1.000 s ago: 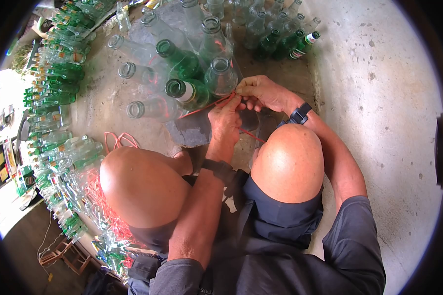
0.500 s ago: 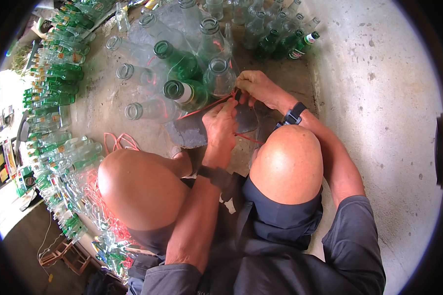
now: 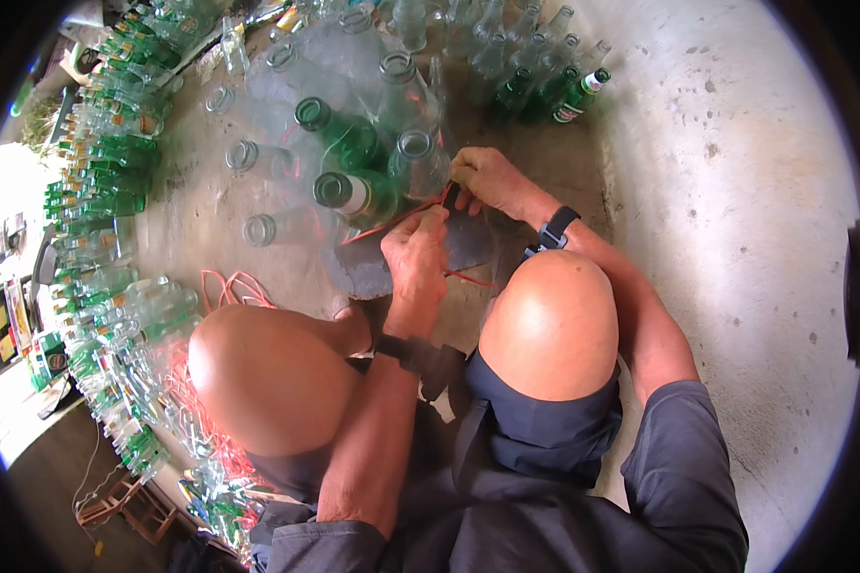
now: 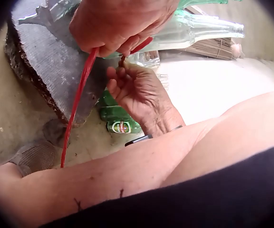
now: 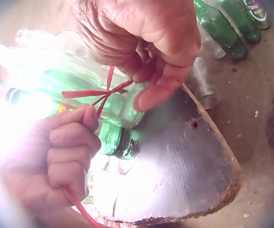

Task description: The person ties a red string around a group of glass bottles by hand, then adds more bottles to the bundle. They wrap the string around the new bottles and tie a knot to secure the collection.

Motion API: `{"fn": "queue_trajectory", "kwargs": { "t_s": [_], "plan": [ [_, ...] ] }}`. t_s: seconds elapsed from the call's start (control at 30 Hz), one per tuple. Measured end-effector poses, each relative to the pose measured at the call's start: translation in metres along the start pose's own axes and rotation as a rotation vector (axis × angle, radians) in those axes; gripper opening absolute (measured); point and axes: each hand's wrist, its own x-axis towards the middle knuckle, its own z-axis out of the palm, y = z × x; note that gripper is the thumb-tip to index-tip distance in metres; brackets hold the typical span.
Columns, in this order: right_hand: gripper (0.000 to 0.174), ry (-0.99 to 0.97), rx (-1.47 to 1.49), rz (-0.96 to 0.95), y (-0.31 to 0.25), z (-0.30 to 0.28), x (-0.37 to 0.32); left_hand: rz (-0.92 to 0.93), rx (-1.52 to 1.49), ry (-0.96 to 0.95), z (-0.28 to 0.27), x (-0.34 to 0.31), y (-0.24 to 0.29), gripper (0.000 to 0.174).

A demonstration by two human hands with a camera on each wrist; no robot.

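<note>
A cluster of clear and green bottles stands on a dark slab (image 3: 358, 272), with red plastic twine (image 3: 392, 227) running around the near bases. Closest to the hands are a clear bottle (image 3: 417, 170) and a green bottle (image 3: 377, 199) with a pale neck label. My left hand (image 3: 416, 250) grips the twine in curled fingers, and a tail hangs below the fist. Thumb and fingers of my right hand (image 3: 495, 181) pinch another part of it beside the clear bottle. Between the hands, the right wrist view shows the twine strands (image 5: 107, 92) crossing.
More bottles (image 3: 521, 48) stand behind, by the pale wall (image 3: 717, 239). Long rows of bottles (image 3: 110, 158) line the left side. Loose red twine (image 3: 234, 286) lies beside my left knee (image 3: 268, 368), and my right knee (image 3: 549, 325) rises close below the right hand.
My left hand has drawn down and left, away from the right hand, keeping its hold on the twine. The right hand still pinches near the clear bottle. The head view has shifted slightly.
</note>
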Motion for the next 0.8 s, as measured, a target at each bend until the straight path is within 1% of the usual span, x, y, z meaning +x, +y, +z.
{"fn": "queue_trajectory", "kwargs": {
  "t_s": [0.03,0.1,0.17,0.2,0.27,0.3,0.4,0.47,0.5,0.53,0.57,0.63,0.67,0.7,0.73,0.77,0.8],
  "plan": [
    [0.023,0.006,-0.003,-0.011,0.001,0.0,0.0,0.016,0.026,-0.01,-0.001,-0.001,-0.001,0.018],
    [0.024,-0.042,0.028,0.042,0.0,0.0,0.001,0.045,0.051,-0.032,-0.002,-0.001,-0.001,0.018],
    [0.024,-0.038,0.001,0.044,-0.003,-0.003,-0.001,0.073,0.071,-0.083,-0.003,-0.004,-0.004,0.023],
    [0.026,-0.047,-0.022,0.042,-0.003,-0.005,-0.002,0.08,0.071,-0.096,-0.004,-0.004,-0.006,0.023],
    [0.028,-0.049,-0.051,0.031,-0.005,-0.009,-0.006,0.082,0.122,-0.224,-0.007,-0.004,-0.007,0.023],
    [0.028,-0.046,-0.069,0.045,-0.007,-0.011,-0.009,0.093,0.121,-0.232,-0.004,-0.008,-0.004,0.023],
    [0.029,-0.023,-0.117,0.05,-0.017,-0.02,-0.021,0.101,0.339,-0.319,0.0,-0.019,0.004,0.032],
    [0.03,-0.003,-0.144,0.047,-0.024,-0.027,-0.029,0.157,0.398,-0.355,-0.003,-0.025,0.007,0.033],
    [0.031,0.012,-0.146,-0.007,-0.029,-0.031,-0.031,0.203,0.453,-0.392,-0.003,-0.027,0.007,0.035],
    [0.032,0.026,-0.149,-0.059,-0.033,-0.034,-0.032,0.236,0.531,-0.372,-0.004,-0.03,0.007,0.037],
    [0.032,0.025,-0.151,-0.066,-0.037,-0.037,-0.034,0.244,0.531,-0.37,-0.008,-0.03,0.006,0.037],
    [0.033,0.05,-0.196,-0.135,-0.063,-0.043,-0.044,0.508,0.876,-0.363,-0.013,-0.029,0.007,0.036],
    [0.034,0.036,-0.23,-0.155,-0.073,-0.047,-0.046,0.517,0.875,-0.361,-0.016,-0.034,0.011,0.036],
    [0.034,0.035,-0.232,-0.16,-0.083,-0.047,-0.049,0.576,0.997,-0.391,-0.013,-0.049,0.025,0.034],
    [0.034,0.045,-0.272,-0.204,-0.095,-0.047,-0.052,0.636,1.121,-0.419,-0.011,-0.066,0.041,0.033],
    [0.035,0.056,-0.312,-0.25,-0.104,-0.047,-0.052,0.646,1.121,-0.415,-0.009,-0.082,0.056,0.033],
    [0.036,0.025,-0.34,-0.272,-0.11,-0.05,-0.05,0.514,1.037,-0.472,-0.009,-0.099,0.072,0.031]
  ]
}}
